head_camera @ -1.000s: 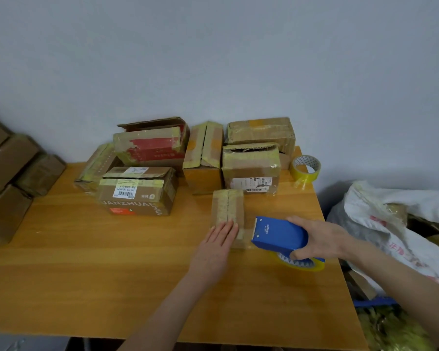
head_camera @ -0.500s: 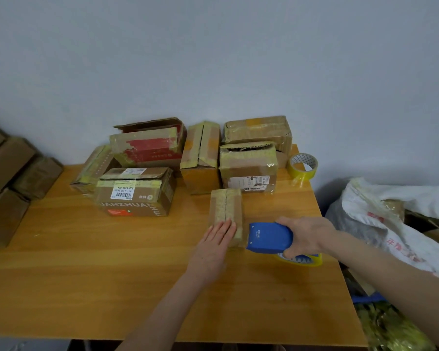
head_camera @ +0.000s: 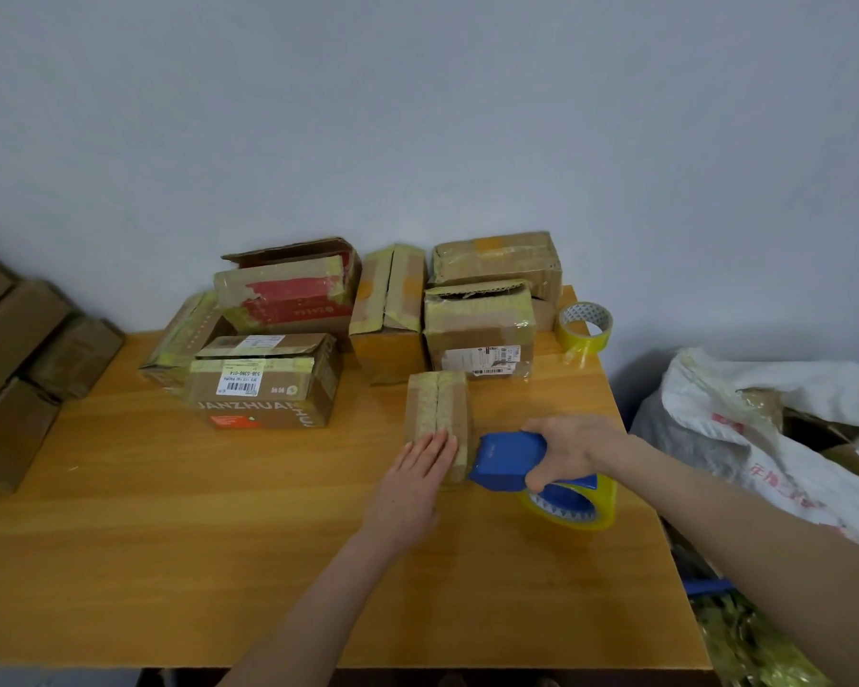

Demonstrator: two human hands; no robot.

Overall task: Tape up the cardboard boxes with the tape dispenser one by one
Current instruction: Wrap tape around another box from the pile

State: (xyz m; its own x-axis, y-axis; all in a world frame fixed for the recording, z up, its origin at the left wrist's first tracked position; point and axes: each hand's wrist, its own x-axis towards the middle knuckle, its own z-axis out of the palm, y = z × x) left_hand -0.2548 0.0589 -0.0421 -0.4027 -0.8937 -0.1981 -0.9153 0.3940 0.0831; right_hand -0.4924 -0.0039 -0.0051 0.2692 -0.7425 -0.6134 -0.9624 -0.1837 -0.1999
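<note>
Flat-fingered, her left hand [head_camera: 415, 480] pins the small box [head_camera: 436, 414] steady, while the right hand [head_camera: 574, 448] grips the tape dispenser [head_camera: 509, 461] against its right side.

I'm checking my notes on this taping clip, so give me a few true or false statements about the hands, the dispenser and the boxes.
1. The right hand grips the blue tape dispenser. True.
2. The small box is stacked on another box. False: it lies directly on the table.
3. The left hand rests flat, fingers straight, on the small box's near end. True.
4. The spare tape roll sits at the table's near left corner. False: it stands at the far right corner.
</note>
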